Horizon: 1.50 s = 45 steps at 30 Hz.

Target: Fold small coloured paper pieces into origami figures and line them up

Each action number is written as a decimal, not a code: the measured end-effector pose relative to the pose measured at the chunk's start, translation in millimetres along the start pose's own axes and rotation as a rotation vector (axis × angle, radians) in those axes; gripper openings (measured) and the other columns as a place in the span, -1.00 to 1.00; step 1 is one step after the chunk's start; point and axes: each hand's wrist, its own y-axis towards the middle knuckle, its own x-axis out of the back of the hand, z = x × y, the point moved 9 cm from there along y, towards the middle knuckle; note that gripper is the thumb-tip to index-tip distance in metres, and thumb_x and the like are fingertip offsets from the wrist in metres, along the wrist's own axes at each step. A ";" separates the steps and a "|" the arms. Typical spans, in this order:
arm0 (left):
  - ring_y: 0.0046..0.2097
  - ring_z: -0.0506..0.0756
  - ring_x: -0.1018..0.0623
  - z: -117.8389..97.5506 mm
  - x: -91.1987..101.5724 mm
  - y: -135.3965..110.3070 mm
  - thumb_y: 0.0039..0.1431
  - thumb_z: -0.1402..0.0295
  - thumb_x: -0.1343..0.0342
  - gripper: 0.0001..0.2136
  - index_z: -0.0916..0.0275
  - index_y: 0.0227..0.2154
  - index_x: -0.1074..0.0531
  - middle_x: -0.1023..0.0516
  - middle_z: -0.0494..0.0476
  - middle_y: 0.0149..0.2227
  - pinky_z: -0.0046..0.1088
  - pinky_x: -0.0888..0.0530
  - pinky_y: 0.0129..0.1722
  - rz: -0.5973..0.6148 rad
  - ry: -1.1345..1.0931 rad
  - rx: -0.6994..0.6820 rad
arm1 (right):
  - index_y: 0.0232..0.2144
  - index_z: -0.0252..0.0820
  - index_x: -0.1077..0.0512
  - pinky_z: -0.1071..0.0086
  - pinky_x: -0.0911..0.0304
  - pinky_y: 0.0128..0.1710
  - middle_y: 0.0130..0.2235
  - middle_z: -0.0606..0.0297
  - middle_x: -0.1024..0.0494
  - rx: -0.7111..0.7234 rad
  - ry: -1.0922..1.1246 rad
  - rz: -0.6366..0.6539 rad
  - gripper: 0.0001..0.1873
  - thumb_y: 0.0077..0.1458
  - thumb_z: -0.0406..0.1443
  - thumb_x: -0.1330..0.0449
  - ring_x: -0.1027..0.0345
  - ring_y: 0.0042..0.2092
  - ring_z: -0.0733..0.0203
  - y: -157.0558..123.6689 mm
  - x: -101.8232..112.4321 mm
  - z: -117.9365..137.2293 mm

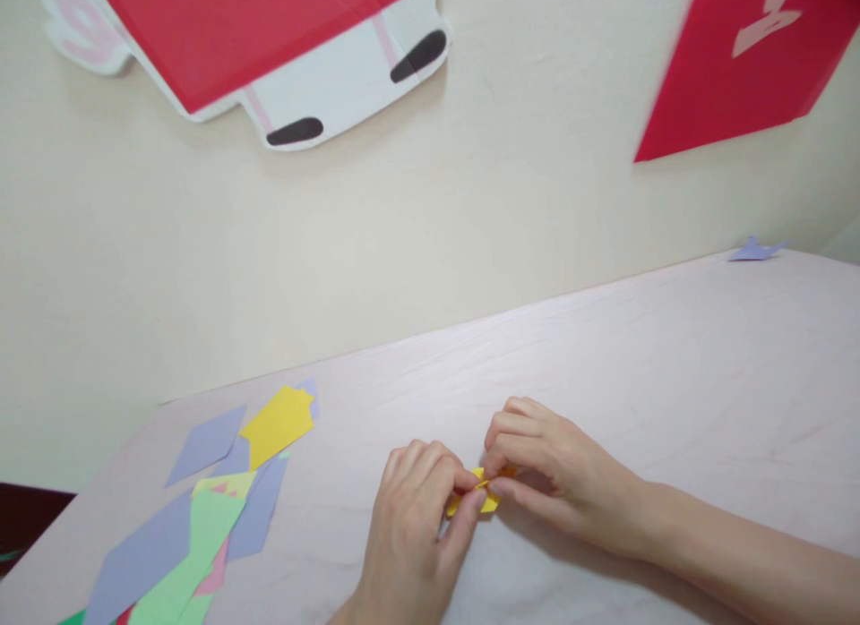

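Observation:
A small folded yellow paper piece (485,501) lies on the pale table (672,365) between both my hands. My left hand (417,517) pinches its left side with thumb and fingers curled. My right hand (557,468) pinches its right side, fingers bent over it. Most of the paper is hidden under my fingertips.
A loose pile of coloured paper sheets (202,509), lavender, green, yellow and pink, lies at the table's left. A small lavender folded paper (756,249) sits at the far right by the wall. Red and white paper decorations (269,43) hang on the cream wall.

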 end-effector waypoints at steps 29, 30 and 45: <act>-0.19 0.10 -0.48 23.9 -8.9 -1.3 0.32 0.33 -0.01 -0.91 0.17 -0.31 -0.36 -0.47 0.05 -0.28 -0.39 -0.37 -0.15 -0.047 -0.477 0.340 | -0.39 -0.16 -0.42 0.32 -0.17 -0.13 -0.29 0.29 -0.45 -0.231 0.377 -0.226 -0.89 0.21 -0.35 -0.16 -0.31 -0.17 0.18 -5.2 4.1 -18.0; -0.19 0.10 -0.48 25.8 -10.6 -1.8 0.31 0.33 -0.02 -0.91 0.17 -0.30 -0.37 -0.47 0.06 -0.28 -0.39 -0.37 -0.15 -0.039 -0.491 0.357 | -0.39 -0.16 -0.42 0.32 -0.19 -0.14 -0.28 0.29 -0.46 -0.248 0.422 -0.226 -0.90 0.21 -0.35 -0.17 -0.33 -0.18 0.18 -5.6 2.6 -20.2; -0.20 0.11 -0.47 28.4 -17.3 -1.9 0.26 0.29 -0.08 -0.90 0.19 -0.34 -0.40 -0.47 0.06 -0.29 -0.41 -0.36 -0.18 0.012 -0.549 0.371 | -0.35 -0.18 -0.41 0.45 -0.20 -0.33 -0.40 0.39 -0.42 -0.402 0.612 -0.251 -0.93 0.08 -0.35 -0.26 -0.30 -0.35 0.30 -8.3 -4.3 -31.4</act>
